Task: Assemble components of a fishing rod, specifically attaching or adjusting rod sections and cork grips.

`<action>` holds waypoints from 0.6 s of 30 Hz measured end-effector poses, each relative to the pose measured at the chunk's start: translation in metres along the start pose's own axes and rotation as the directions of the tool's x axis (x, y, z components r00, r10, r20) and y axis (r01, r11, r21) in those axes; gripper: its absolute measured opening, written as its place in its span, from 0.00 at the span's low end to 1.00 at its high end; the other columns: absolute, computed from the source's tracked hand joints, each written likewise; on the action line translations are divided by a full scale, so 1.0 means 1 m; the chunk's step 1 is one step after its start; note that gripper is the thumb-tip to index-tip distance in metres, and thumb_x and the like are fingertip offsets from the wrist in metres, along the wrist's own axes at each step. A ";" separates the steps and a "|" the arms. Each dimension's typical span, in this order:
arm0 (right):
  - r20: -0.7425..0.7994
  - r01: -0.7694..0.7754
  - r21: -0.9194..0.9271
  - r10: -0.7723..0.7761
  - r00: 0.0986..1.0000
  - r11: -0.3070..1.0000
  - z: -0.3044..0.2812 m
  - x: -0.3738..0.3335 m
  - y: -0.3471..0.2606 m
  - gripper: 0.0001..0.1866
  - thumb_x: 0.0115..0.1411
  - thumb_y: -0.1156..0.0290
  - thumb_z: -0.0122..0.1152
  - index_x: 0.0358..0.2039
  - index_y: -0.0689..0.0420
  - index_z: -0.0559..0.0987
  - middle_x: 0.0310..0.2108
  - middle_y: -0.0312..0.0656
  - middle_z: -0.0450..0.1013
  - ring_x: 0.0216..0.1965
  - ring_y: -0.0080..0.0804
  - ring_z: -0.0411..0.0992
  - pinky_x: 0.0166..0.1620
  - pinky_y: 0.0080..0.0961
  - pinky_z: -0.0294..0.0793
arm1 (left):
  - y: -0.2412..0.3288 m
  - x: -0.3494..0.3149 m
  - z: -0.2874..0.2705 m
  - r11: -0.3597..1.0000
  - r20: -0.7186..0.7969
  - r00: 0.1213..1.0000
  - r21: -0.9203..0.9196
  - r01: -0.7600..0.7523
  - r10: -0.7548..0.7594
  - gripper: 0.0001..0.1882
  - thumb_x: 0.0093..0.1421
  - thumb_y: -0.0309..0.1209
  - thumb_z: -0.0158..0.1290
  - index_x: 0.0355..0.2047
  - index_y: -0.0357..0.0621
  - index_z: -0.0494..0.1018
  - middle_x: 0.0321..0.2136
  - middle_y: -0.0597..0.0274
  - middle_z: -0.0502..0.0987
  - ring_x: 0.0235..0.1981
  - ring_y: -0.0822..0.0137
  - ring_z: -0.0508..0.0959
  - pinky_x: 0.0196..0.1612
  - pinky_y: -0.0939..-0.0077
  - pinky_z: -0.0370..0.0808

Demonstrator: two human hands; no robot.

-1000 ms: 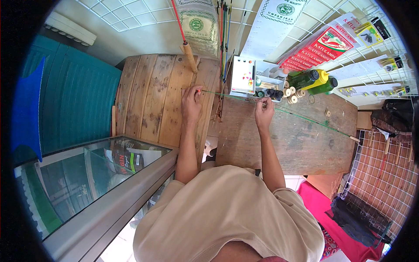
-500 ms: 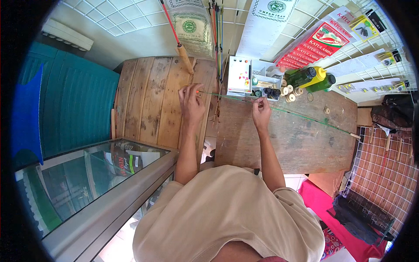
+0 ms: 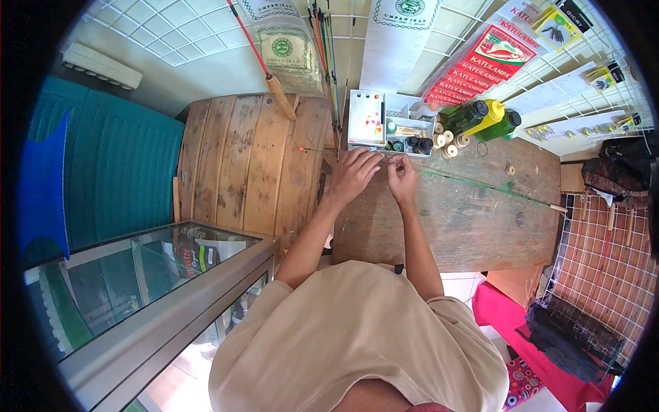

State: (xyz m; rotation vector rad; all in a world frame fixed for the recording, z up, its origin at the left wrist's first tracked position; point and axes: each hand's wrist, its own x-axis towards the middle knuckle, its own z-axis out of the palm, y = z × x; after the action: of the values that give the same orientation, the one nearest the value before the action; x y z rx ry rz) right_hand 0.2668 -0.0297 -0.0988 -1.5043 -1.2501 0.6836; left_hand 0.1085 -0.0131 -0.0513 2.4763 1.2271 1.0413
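A thin green fishing rod (image 3: 480,182) runs across the table in front of me, with a small orange tip (image 3: 301,149) at its left end and a pale handle (image 3: 558,208) at its right. My right hand (image 3: 403,182) pinches the rod near the middle of the view, thumb and fingertips pressed together. Close beside it on the left, my left hand (image 3: 352,176) lies over the rod, back upward, its bent fingers closed on it. The fingertips of the two hands almost meet. What is between them is too small to make out.
Behind my hands stands a white compartment box (image 3: 367,118) with small jars. Wooden spools (image 3: 449,150), dark green bottles (image 3: 504,126) and a yellow bottle (image 3: 489,118) are to its right. A red rod with a cork handle (image 3: 280,96) leans at back left. A glass cabinet (image 3: 158,275) borders the left.
My left hand has moved right along the rod, from near the orange tip to beside my right hand. The right hand keeps its pinch. The whole view has shifted slightly.
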 end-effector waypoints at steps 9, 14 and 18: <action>0.081 -0.059 0.114 0.050 0.995 0.992 -0.007 -0.001 -0.004 0.04 0.55 0.76 0.57 0.31 0.61 0.75 0.28 0.43 0.76 0.32 0.33 0.75 0.37 0.28 0.72 | -0.016 -0.005 0.011 0.999 0.136 0.990 0.042 0.014 -0.020 0.10 0.54 0.29 0.57 0.38 0.49 0.80 0.36 0.70 0.79 0.43 0.65 0.72 0.43 0.65 0.68; 0.145 0.234 -0.214 -0.206 0.968 0.948 -0.016 0.002 -0.012 0.06 0.52 0.72 0.62 0.32 0.57 0.79 0.32 0.41 0.77 0.36 0.40 0.69 0.46 0.33 0.66 | -0.015 -0.007 0.003 0.996 0.071 0.996 0.083 0.039 -0.045 0.07 0.53 0.29 0.57 0.33 0.47 0.80 0.36 0.68 0.80 0.45 0.64 0.73 0.45 0.65 0.68; 0.184 0.234 -0.333 -0.180 0.966 0.913 -0.019 0.001 -0.013 0.08 0.50 0.71 0.64 0.33 0.53 0.80 0.34 0.37 0.78 0.39 0.40 0.66 0.48 0.33 0.63 | -0.019 -0.010 0.005 0.995 0.116 0.990 0.069 0.069 -0.077 0.07 0.54 0.28 0.57 0.34 0.47 0.80 0.37 0.66 0.81 0.46 0.63 0.74 0.46 0.65 0.68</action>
State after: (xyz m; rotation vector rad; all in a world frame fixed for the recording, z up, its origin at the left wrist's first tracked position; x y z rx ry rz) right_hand 0.2789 -0.0361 -0.0804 -1.5964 -1.6916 0.4512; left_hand 0.0958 -0.0085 -0.0685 2.4802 1.3237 0.8360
